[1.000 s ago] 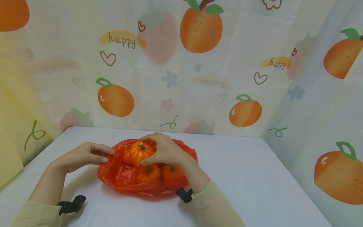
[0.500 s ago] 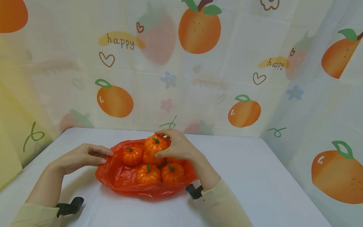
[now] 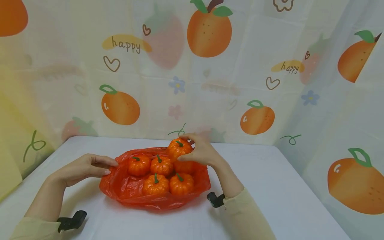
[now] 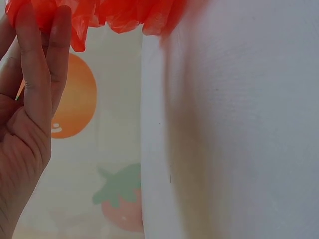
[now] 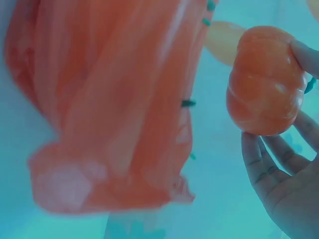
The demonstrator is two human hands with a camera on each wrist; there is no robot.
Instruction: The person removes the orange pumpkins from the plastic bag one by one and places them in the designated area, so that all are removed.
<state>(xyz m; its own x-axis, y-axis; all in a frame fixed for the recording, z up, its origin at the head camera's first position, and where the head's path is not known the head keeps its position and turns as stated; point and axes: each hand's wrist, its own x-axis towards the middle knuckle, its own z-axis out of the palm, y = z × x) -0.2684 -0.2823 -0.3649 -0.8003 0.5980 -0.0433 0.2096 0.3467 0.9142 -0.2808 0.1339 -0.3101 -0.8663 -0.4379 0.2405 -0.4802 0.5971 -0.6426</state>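
Head view: your right hand [image 3: 203,152] grips an orange pumpkin [image 3: 179,148] above the red bag [image 3: 159,204], your left hand [image 3: 84,169] pinches the bag's left edge, and more pumpkins [image 3: 156,186] sit inside the bag.

room lies over the flat white table [image 3: 280,193] at lower right; from lower left to centre, bare left hand [image 3: 82,170], crumpled red plastic bag [image 3: 156,204] and bare right hand [image 3: 204,151] obstruct; pale fruit-printed cloth [image 3: 198,76] bars the top.
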